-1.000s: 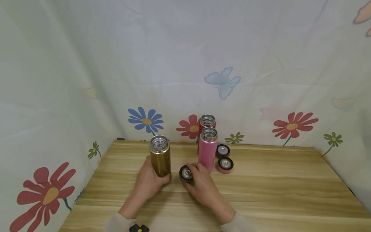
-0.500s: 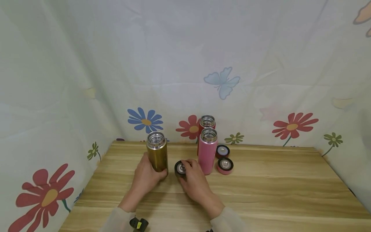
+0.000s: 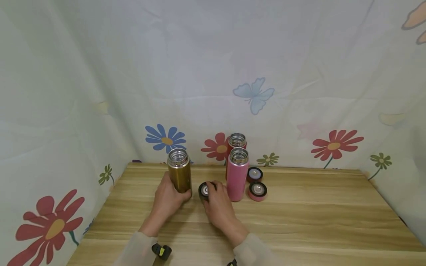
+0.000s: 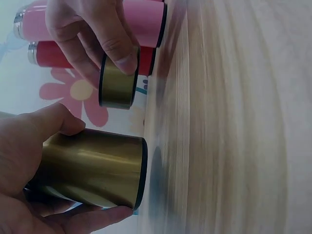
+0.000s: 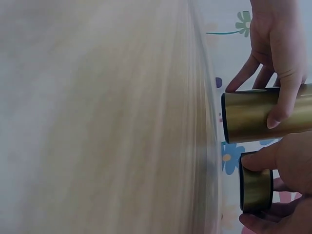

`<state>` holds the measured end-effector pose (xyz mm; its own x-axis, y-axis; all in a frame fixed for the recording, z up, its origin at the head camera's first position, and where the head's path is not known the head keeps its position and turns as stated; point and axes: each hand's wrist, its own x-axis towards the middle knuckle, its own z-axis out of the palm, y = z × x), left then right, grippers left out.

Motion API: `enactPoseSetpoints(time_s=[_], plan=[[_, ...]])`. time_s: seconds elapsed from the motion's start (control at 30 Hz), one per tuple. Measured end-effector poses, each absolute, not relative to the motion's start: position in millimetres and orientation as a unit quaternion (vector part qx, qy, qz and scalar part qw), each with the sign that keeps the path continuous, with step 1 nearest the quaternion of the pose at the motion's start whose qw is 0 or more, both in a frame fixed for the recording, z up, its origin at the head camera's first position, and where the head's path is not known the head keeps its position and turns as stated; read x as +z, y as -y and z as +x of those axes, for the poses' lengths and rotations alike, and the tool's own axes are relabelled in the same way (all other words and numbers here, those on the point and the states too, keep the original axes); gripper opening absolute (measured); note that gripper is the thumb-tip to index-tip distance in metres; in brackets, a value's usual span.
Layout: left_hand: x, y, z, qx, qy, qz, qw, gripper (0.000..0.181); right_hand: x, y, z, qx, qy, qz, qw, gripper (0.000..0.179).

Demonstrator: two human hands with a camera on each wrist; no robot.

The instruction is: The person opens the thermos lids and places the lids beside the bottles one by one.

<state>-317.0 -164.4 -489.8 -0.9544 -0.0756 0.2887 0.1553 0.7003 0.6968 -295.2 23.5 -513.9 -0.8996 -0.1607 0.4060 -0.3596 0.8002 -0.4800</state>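
Observation:
In the head view my left hand (image 3: 168, 199) grips the lower part of a gold vacuum flask (image 3: 180, 177), upright with its steel mouth uncovered. The flask's dark base is close over the wooden table in the left wrist view. My right hand (image 3: 219, 208) holds a gold flask lid (image 3: 203, 192), its inner side facing up. Thumb and fingers pinch the lid's side, seen in the right wrist view around the gold lid (image 5: 257, 189). The lid is just right of the flask, apart from it.
A pink flask (image 3: 237, 181) stands uncapped to the right of the lid, with a red flask (image 3: 237, 139) behind it, also uncapped. Beside them a pink lid (image 3: 257, 190) and a dark red lid (image 3: 254, 173) lie inner side up. A flower-printed curtain (image 3: 293, 74) hangs behind the table (image 3: 316, 214).
My right hand has moved left with the gold lid, away from the pink flask. My left hand has shifted the gold flask slightly left and away from me.

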Motion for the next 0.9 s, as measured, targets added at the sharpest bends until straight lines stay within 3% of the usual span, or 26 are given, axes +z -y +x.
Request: enactPoseSetpoints(time_s=[0.43,0.9], plan=[[-495,163,-334,-0.389,0.908,-0.018,0.153,0.08,-514,-14,-312,0.263,0.946,0.111,0.154,0.058],[-498,162,-352,-0.39,0.908,-0.014,0.154,0.078,-521,-9,-331,0.245,0.949,0.105,0.167,0.056]])
